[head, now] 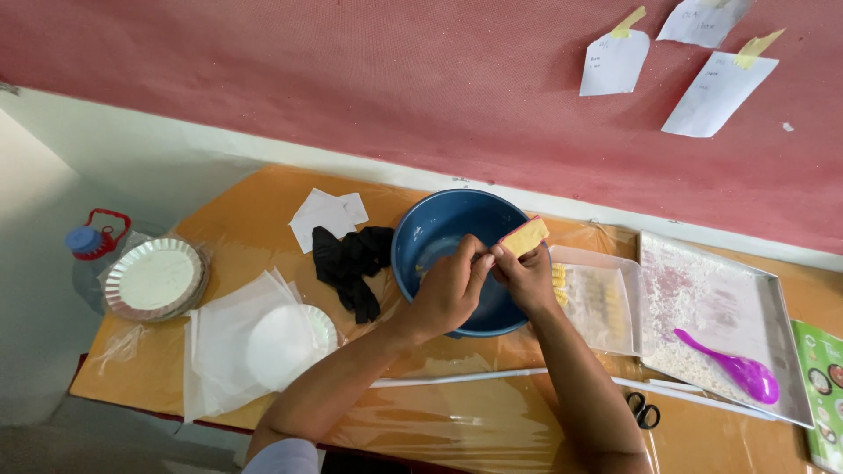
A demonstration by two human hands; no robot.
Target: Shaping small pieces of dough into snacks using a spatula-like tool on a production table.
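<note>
Both my hands over the blue bowl [457,230], right hand [527,279] pinched on a yellow slab [525,236], left hand [450,290] fingers closed at its edge; filled bag [597,303] beside tray [702,272], empty bags [230,338] unused, so likely midway

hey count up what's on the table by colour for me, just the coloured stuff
Blue: 1, the bowl under the left hand
Yellow: 1, the flat piece in the right hand
Purple: 1, the spoon
Black: 2, gloves and scissors
Total: 5

3 white taped notes [615,61] on red wall.
</note>
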